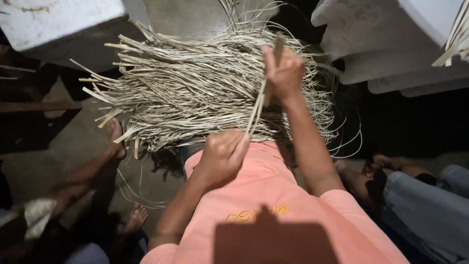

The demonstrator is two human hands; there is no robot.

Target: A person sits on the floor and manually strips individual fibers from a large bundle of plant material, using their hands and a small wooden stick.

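Note:
A big bundle of pale dried cane strips (pixel 195 88) lies across my lap, its cut ends fanning out to the left. My right hand (pixel 283 73) is raised over the bundle, fingers closed on the upper part of a few thin strips (pixel 256 110). My left hand (pixel 222 156) sits lower, close to my salmon-pink shirt (pixel 273 205), and is closed on the lower end of the same strips. The strips run taut between the two hands.
Another person's bare legs and feet (pixel 115 142) rest on the floor at the left. A second person in light trousers (pixel 425 205) sits at the right. Pale plastic furniture (pixel 386 44) stands at the top right, a white block (pixel 58 19) at the top left.

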